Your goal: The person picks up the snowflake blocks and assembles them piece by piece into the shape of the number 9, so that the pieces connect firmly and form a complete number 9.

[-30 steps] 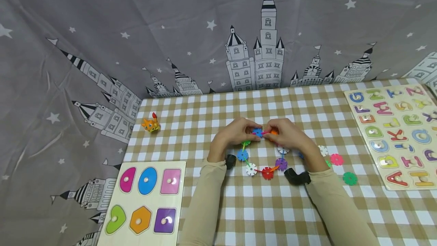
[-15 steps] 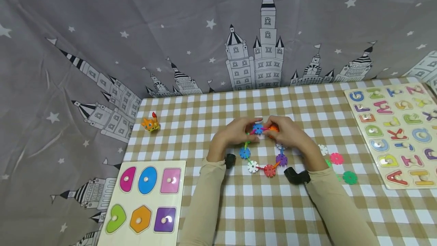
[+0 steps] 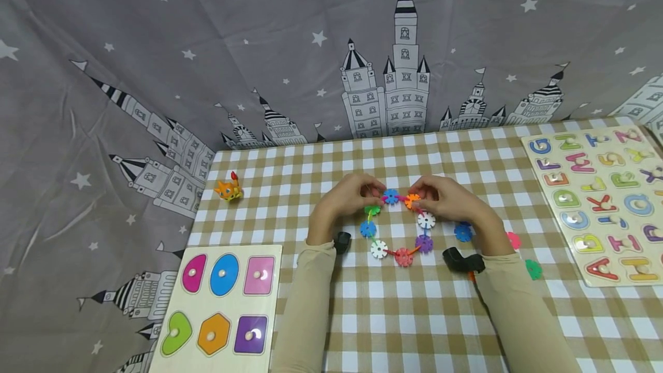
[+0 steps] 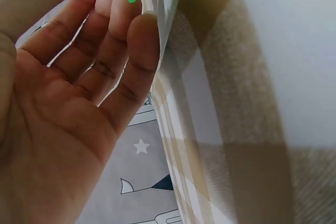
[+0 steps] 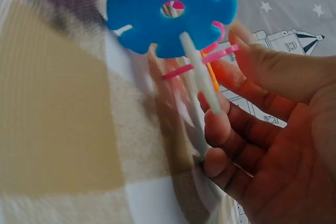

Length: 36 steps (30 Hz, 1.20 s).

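Toothed plastic interlocking discs are joined edge to edge in a ring on the cloth, with a red disc [image 3: 404, 257] at the near side and a blue disc [image 3: 391, 196] at the far side. On the ring's far left, my left hand [image 3: 352, 194] pinches a pink disc between the blue one and a green disc [image 3: 372, 210]; its fingers mostly cover the pink piece. My right hand [image 3: 448, 197] pinches the orange disc [image 3: 412, 201] at the far right. In the right wrist view, a white disc [image 5: 199, 72] stands edge-on before those fingers.
Loose discs lie right of the ring, among them a blue one [image 3: 463, 232] and a green one [image 3: 533, 269]. A shape puzzle board [image 3: 274, 304] is at near left, an alphabet board [image 3: 570, 258] at right. A small orange toy figure [image 3: 229, 189] stands at far left.
My hands have moved apart, left hand leftward and right hand rightward, uncovering the far blue disc and the orange disc. A loose blue disc now shows beside my right wrist.
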### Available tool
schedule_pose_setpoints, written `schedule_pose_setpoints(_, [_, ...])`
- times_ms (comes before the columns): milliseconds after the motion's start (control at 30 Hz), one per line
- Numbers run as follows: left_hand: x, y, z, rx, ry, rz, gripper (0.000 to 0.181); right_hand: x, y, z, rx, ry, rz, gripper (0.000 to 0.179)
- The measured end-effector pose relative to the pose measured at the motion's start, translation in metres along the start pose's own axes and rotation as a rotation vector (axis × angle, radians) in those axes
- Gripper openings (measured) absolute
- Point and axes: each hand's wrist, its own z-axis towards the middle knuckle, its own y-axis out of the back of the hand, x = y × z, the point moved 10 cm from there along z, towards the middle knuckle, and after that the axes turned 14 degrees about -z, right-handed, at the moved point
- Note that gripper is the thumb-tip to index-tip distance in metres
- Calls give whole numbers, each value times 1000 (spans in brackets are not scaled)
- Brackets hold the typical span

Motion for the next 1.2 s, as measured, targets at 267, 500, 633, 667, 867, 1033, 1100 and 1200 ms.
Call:
schedule_pose_setpoints(267, [2, -1, 0, 3, -3, -3, 34, 0, 0, 1, -7, -5, -19, 24])
schedule_pose_setpoints(500, [3, 1, -1, -7, 3, 45, 43, -11, 5, 0, -25, -76, -46, 21])
schedule_pose_setpoints(633, [-1, -2, -1, 13, 1, 57, 43, -5, 3, 1, -18, -41, -46, 20])
schedule_pose_setpoints(667, [-2, -2, -1, 21, 7, 65, 43, -2, 3, 1, -18, -26, -47, 21])
schedule_pose_setpoints(867, [-5, -5, -3, 21, 48, 141, 44, 4, 4, 0, -29, 8, -18, 31])
schedule_pose_setpoints(1033, [-21, -17, 3, 44, -69, 139, 48, -1, 4, -4, 16, -21, -30, 38])
schedule_pose_setpoints(1100, [-24, -24, 4, 77, -76, 126, 49, -2, 2, -6, 61, -31, -45, 41])
schedule_pose_setpoints(1200, [-23, -29, 5, 103, -45, 155, 46, -1, -2, -7, 108, -30, -68, 40])
